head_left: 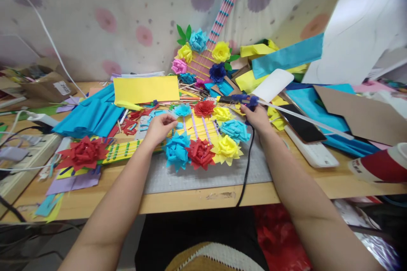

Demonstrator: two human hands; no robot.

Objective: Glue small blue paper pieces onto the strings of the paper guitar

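My right hand is wrapped round a dark blue hot glue gun. A long pale glue stick sticks out of its back, and its black cord hangs over the table edge. My left hand has thumb and forefinger pinched together at the guitar's left side; whatever is between the fingertips is too small to make out. Below my hands lies a yellow paper guitar, ringed with red, blue and yellow paper flowers. Its green-striped neck runs left, under my left forearm, to a red paper flower.
A grey cutting mat lies under the guitar. Behind stands a pink flowered guitar. Blue crepe paper and a yellow sheet are at left. A phone, paper cup and power strip flank the work.
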